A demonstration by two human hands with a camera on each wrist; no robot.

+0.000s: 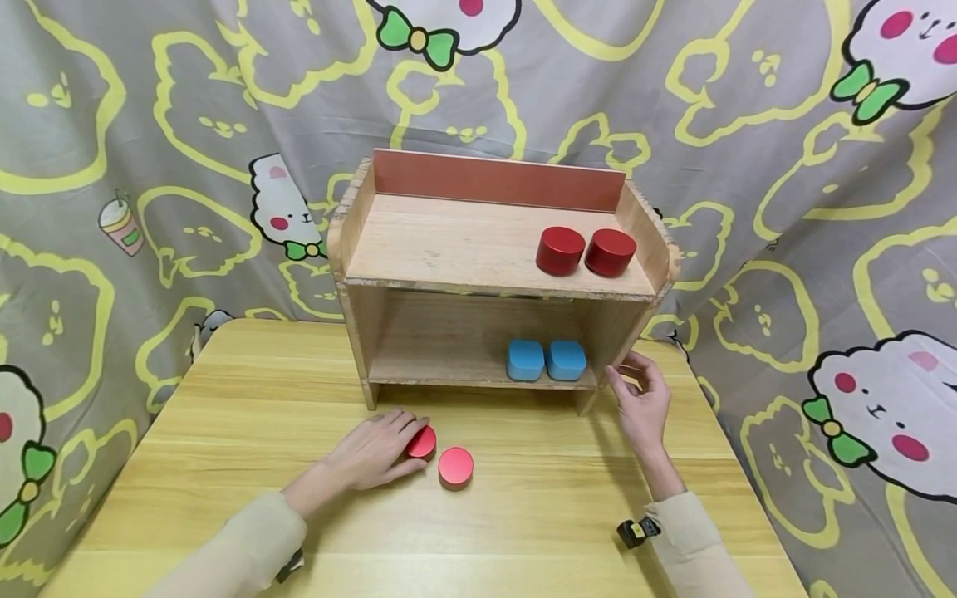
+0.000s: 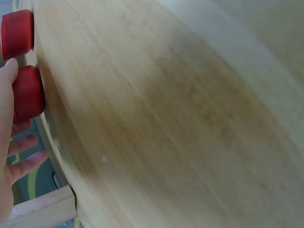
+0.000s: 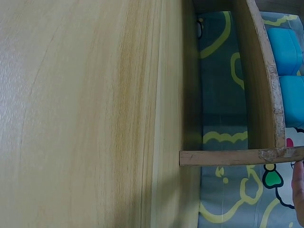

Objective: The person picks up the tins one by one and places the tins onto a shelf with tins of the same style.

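Observation:
My left hand [image 1: 377, 448] is at a short red cylinder [image 1: 422, 443] on the table, with the thumb along its near side and fingers around its far side. In the left wrist view, the thumb touches that red cylinder [image 2: 28, 94] while the other fingers spread beyond it. Beside it stands a second red cylinder [image 1: 456, 468]. By the outer face of the wooden shelf's right side panel [image 1: 624, 332] is my right hand [image 1: 641, 399], its fingers loosely bent and holding nothing. One fingertip [image 3: 298, 178] shows right at the panel's edge in the right wrist view.
Two larger red cylinders [image 1: 561, 251] stand at the right of the shelf's top board [image 1: 449, 241]. Two blue rounded blocks [image 1: 526, 360] sit side by side at the right of the lower board [image 1: 441, 349]. A patterned curtain [image 1: 224, 191] hangs behind the wooden table [image 1: 523, 531].

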